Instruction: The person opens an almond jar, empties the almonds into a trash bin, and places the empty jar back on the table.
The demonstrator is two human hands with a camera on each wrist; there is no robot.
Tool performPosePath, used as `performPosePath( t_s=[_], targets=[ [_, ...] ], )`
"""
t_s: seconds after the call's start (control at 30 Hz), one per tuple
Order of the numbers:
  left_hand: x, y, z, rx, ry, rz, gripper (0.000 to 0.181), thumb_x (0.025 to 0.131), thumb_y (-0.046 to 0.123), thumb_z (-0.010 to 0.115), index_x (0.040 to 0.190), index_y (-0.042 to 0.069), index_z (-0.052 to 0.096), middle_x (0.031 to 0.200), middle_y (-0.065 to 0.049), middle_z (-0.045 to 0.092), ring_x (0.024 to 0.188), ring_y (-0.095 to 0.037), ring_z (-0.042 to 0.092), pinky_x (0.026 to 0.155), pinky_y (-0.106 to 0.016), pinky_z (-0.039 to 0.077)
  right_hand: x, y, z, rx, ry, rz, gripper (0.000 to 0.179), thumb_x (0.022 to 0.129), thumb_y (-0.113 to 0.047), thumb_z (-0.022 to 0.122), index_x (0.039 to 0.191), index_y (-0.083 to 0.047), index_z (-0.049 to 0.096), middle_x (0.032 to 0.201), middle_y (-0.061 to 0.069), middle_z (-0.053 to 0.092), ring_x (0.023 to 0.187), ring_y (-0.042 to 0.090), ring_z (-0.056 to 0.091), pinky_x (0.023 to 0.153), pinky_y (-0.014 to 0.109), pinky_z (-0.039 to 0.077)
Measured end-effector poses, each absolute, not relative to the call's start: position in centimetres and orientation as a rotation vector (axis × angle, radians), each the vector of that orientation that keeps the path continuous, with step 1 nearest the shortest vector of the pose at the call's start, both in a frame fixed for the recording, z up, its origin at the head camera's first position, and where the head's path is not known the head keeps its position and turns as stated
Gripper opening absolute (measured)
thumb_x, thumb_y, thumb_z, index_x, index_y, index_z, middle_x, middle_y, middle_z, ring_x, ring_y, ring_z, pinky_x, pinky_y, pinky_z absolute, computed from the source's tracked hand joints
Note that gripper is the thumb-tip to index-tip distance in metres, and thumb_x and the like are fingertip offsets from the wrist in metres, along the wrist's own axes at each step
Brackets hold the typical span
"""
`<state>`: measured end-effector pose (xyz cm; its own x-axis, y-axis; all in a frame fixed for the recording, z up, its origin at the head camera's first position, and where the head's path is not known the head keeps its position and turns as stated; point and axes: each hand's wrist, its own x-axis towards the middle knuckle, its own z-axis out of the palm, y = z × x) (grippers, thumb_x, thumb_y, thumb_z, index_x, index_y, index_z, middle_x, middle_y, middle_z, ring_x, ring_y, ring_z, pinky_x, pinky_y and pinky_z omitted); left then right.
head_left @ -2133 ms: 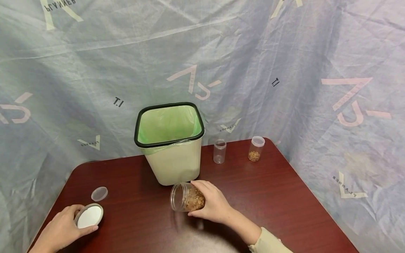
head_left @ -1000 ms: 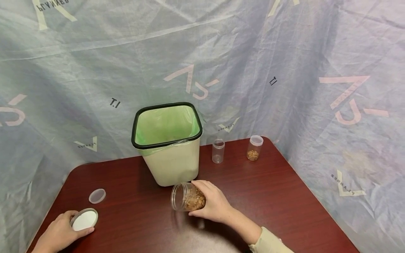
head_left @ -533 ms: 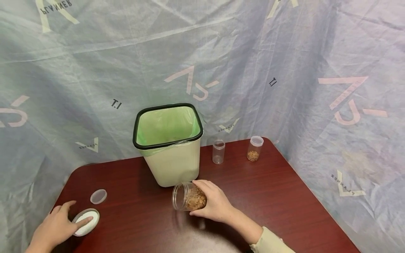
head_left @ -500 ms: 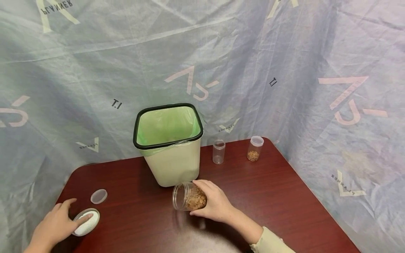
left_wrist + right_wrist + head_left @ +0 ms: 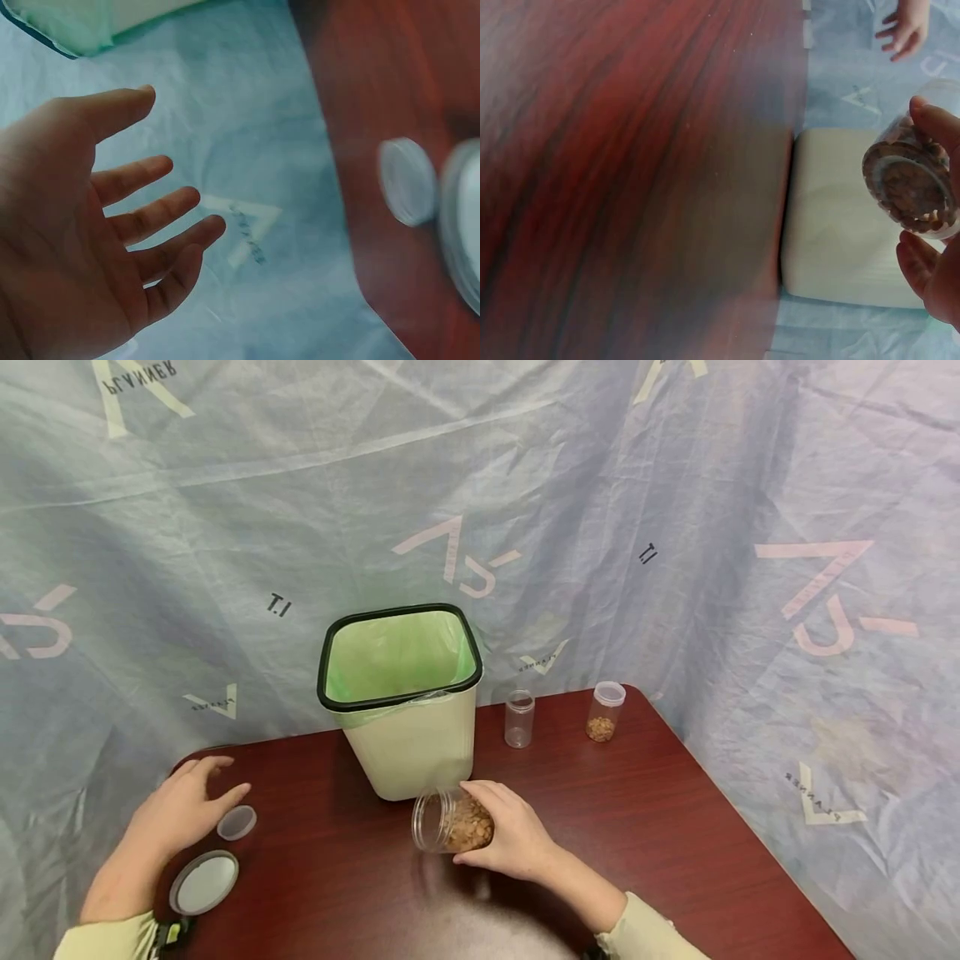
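Observation:
My right hand (image 5: 513, 833) grips a clear plastic jar (image 5: 453, 820) tilted onto its side, its open mouth facing left. Brown flakes or nut-like pieces fill its lower part, and the right wrist view shows them through the jar's base (image 5: 911, 191). My left hand (image 5: 180, 806) is raised at the left, fingers spread and holding nothing, as the left wrist view also shows (image 5: 97, 217). Below it on the table lies a large round lid (image 5: 204, 882) with a white inside. A smaller translucent lid (image 5: 237, 822) lies just beyond, near my left thumb.
A cream bin (image 5: 412, 743) with a black rim and green liner stands at the table's back, behind the jar. To its right are an uncapped clear jar (image 5: 519, 720) and a white-capped jar (image 5: 604, 713) with brown pieces. A printed cloth (image 5: 300, 527) hangs behind the dark red table (image 5: 675, 860).
My left hand has let go of the large lid, leaving it on the table, and moved up and away from it. My right hand still holds the tilted jar, almost unmoved.

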<state>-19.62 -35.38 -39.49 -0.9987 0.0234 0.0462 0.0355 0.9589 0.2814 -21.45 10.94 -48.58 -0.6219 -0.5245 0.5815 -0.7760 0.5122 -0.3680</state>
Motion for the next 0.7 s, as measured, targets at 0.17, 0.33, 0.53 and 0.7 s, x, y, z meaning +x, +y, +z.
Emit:
performPosePath(
  t_s=[0.17,0.33,0.53,0.7],
  targets=[
    [-21.1,-33.6,-37.3,-0.107,-3.037,-0.460,0.080,0.092,0.064,0.048,0.137,-0.003,0.045,0.124,-0.030,0.049,0.103,-0.046,0.053,0.073,-0.062,0.041,-21.7,11.2,-48.3,1.066,-2.372,0.860,0.099,0.056,-0.047,0.092,0.139,-0.014,0.050,0.132,-0.002,0.054,0.121,0.014,0.051,0.100,0.033,0.041],
    [-22.6,-31.7,-34.9,-0.154,-3.009,-0.475,0.075,0.095,0.060,0.047,0.139,-0.001,0.045,0.129,-0.028,0.048,0.106,-0.044,0.054,0.076,-0.061,0.043,-21.8,11.4,-47.8,1.072,-2.374,0.846,0.097,0.056,-0.047,0.092,0.137,-0.013,0.051,0.131,-0.002,0.055,0.120,0.014,0.051,0.100,0.033,0.042],
    [-24.2,-30.0,-32.7,-0.151,-2.988,-0.489,0.066,0.100,0.053,0.037,0.141,0.001,0.044,0.132,-0.028,0.047,0.119,-0.046,0.046,0.083,-0.065,0.039,-22.2,11.5,-47.2,1.088,-2.382,0.809,0.097,0.057,-0.048,0.091,0.138,-0.013,0.050,0.130,-0.002,0.055,0.120,0.012,0.050,0.100,0.032,0.042],
    [-24.9,-28.7,-31.4,-0.162,-2.961,-0.513,0.069,0.102,0.055,0.026,0.143,0.001,0.040,0.132,-0.026,0.048,0.121,-0.047,0.043,0.086,-0.065,0.037,-22.5,11.5,-46.8,1.100,-2.363,0.791,0.097,0.056,-0.048,0.091,0.137,-0.011,0.052,0.130,-0.001,0.056,0.119,0.013,0.052,0.100,0.032,0.042]
  ],
)
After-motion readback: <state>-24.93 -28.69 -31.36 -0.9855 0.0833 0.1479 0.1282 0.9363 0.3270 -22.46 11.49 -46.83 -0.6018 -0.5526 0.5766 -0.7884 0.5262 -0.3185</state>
